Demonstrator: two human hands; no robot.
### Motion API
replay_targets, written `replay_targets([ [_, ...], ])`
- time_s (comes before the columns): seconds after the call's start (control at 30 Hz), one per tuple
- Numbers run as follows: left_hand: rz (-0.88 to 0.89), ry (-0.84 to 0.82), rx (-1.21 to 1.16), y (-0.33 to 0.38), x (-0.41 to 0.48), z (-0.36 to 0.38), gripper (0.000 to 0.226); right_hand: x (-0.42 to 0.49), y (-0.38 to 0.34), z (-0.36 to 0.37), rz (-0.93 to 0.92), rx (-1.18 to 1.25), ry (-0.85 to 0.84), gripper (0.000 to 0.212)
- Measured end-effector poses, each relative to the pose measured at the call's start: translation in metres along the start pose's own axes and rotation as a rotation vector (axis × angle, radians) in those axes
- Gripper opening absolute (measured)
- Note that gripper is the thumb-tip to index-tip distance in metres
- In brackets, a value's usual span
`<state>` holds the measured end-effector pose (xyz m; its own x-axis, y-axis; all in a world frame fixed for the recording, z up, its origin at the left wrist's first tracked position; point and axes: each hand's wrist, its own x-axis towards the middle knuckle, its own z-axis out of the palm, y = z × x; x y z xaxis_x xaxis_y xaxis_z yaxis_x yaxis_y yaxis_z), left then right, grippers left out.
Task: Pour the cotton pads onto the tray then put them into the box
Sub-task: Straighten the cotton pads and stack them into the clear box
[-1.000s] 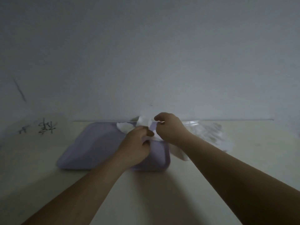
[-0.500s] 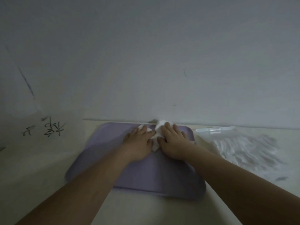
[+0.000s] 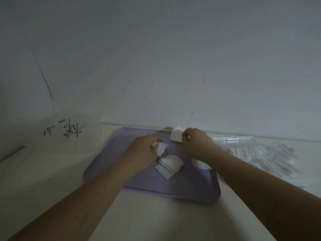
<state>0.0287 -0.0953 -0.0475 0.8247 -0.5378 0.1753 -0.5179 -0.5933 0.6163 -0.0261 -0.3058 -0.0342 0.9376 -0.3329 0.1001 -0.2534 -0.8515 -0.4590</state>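
White cotton pads (image 3: 169, 165) lay on tray (image 3: 107, 164) between hands, nearer left hand (image 3: 140, 153); its grip and right hand (image 3: 196, 145) both pinched pads.

left forearm (image 3: 86, 197) bare, entering from lower left, angled up toward centre. left hand (image 3: 143, 153) back up, fingers curled, gripping pads (image 3: 161, 148). right forearm (image 3: 260, 185) bare, entering from lower right. right hand (image 3: 197, 145) farther out than left, knuckles up, fingertips pinching stack (image 3: 175, 136). hands near each other, not touching.
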Motion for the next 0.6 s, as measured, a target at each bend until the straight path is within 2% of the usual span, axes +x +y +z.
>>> replay_targets([
  [0.1, -0.053, 0.061, -0.012, -0.003, 0.011, 0.001, 0.043, 0.024, -0.005, -0.01, -0.004, -0.026, 0.037, 0.034],
  [0.23, -0.11, 0.124, -0.009, -0.003, 0.022, 0.003, 0.045, 0.053, -0.01, -0.008, 0.026, -0.042, -0.067, 0.041],
  [0.3, -0.105, 0.083, 0.072, -0.005, 0.026, 0.004, 0.049, 0.058, -0.009, -0.006, 0.017, -0.074, -0.112, 0.044],
  [0.4, -0.154, -0.063, 0.197, -0.009, 0.035, 0.008, 0.068, 0.059, -0.006, 0.002, -0.016, -0.092, -0.081, 0.045],
  [0.5, -0.219, -0.152, 0.175, -0.009, 0.043, 0.01, 0.052, 0.056, -0.007, 0.009, -0.07, -0.059, -0.067, 0.053],
  [0.6, -0.217, -0.155, 0.056, -0.007, 0.042, 0.01, 0.037, 0.053, -0.007, 0.008, -0.071, -0.005, -0.066, 0.054],
])
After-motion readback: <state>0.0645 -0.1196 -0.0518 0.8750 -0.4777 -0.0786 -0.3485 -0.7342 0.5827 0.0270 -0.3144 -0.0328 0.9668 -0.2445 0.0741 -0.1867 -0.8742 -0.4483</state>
